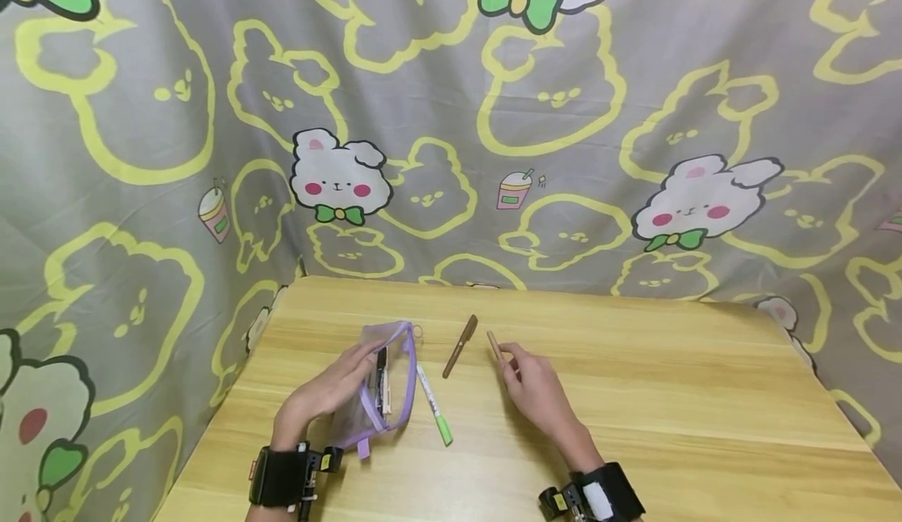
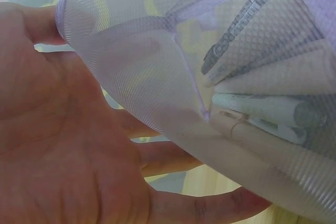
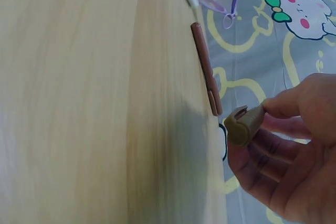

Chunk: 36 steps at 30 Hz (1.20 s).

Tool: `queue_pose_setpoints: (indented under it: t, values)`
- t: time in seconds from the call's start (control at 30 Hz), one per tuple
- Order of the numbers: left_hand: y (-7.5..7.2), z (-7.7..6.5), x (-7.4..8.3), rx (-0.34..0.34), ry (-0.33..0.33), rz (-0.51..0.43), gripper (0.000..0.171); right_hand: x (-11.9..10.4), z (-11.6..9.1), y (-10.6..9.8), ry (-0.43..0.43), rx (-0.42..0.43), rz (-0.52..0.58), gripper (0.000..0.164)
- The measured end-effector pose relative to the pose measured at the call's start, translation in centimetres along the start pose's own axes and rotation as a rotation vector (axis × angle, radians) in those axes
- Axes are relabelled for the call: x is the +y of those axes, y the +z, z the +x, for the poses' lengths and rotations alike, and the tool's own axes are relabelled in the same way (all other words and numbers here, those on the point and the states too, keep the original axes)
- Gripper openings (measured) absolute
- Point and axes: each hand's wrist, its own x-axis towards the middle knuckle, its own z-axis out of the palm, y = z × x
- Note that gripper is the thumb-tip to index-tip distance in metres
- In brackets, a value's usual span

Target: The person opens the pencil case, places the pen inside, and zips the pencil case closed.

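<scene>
A mesh pencil pouch (image 1: 350, 422) with purple trim lies unzipped at the left of the table, several pens (image 2: 257, 111) showing through its mesh. My left hand (image 1: 331, 385) rests against the pouch's left side, its fingers fairly straight along the mesh. Between thumb and fingers, my right hand (image 1: 537, 393) pinches a tan pen (image 1: 495, 343), whose end and clip face the camera in the right wrist view. Left of that hand lies a brown pen (image 1: 460, 347) with a clip. Closer to the pouch is a white marker (image 1: 432, 398) with a green cap.
The wood-grain table (image 1: 669, 397) extends to the right of both hands. A grey patterned curtain (image 1: 451, 115) hangs behind the table's back edge and along its sides. Each wrist carries a strapped camera (image 1: 330, 459).
</scene>
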Motion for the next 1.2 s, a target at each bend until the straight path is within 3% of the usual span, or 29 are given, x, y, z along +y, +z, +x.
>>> queue_pose_setpoints:
  t: [0.2, 0.47, 0.73, 1.03, 1.2]
  values:
    - [-0.1, 0.0, -0.1, 0.006, 0.018, 0.019, 0.049, -0.1, -0.2, 0.2, 0.096, -0.050, 0.094, 0.037]
    - [-0.1, -0.1, -0.1, 0.008, 0.031, 0.011, 0.049, -0.6, -0.3, 0.4, 0.146, -0.046, 0.131, 0.035]
    - [0.0, 0.0, 0.0, 0.010, 0.034, 0.022, 0.048, -1.9, -0.3, 1.1, 0.124, -0.054, 0.174, 0.029]
    - [0.1, 0.0, -0.1, 0.015, 0.042, 0.009, 0.048, -3.8, -0.3, 2.7, 0.078, -0.208, 0.222, 0.031]
    - [0.1, -0.1, -0.2, 0.016, 0.047, 0.015, 0.048, -5.0, -0.2, 3.4, 0.067, -0.239, 0.262, 0.028]
